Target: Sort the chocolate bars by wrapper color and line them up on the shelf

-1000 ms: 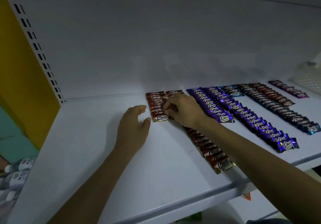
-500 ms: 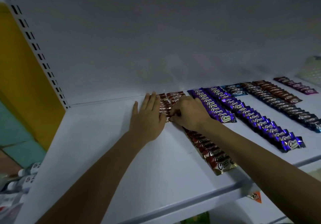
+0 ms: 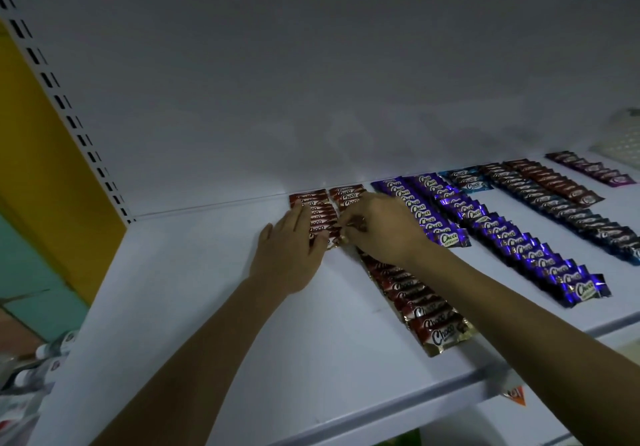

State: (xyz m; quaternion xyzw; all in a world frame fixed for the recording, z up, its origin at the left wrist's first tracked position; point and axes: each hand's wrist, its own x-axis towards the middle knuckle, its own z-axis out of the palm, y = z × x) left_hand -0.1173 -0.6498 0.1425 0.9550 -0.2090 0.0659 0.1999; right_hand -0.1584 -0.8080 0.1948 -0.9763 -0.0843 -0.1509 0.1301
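**A:** Head view: where are the hands?

**B:** The left hand [image 3: 289,248] lies flat, fingers straight, on the short red row [image 3: 313,203] by the back wall [image 3: 311,82]. The right hand [image 3: 381,227], fingers curled, pinches a red bar [image 3: 350,229] just right of the left fingertips.

**A:** Room to move?

**B:** Bare shelf [image 3: 194,307] runs left of the left fingers, out to the slotted upright [image 3: 69,113]. Right of the right fingers, a long red row [image 3: 426,310] reaches the front edge. Beyond it lie close-packed purple rows [image 3: 512,238].
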